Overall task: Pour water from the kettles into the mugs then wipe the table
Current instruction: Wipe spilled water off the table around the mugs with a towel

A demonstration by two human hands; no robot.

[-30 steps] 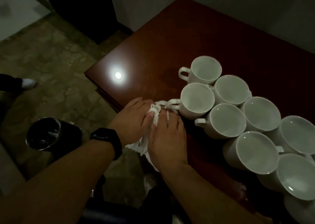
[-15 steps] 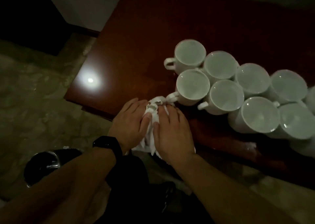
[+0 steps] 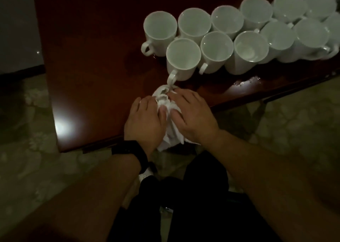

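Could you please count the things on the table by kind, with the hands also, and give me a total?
White mugs: 12 (one cut off at the right edge)
Crumpled white paper: 1
Hands pressing on it: 2, left hand and right hand
Total: 15

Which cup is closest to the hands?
The front-row mug at the left end: its handle points at the crumpled tissue that the left hand and right hand press; the other mugs stand farther back.
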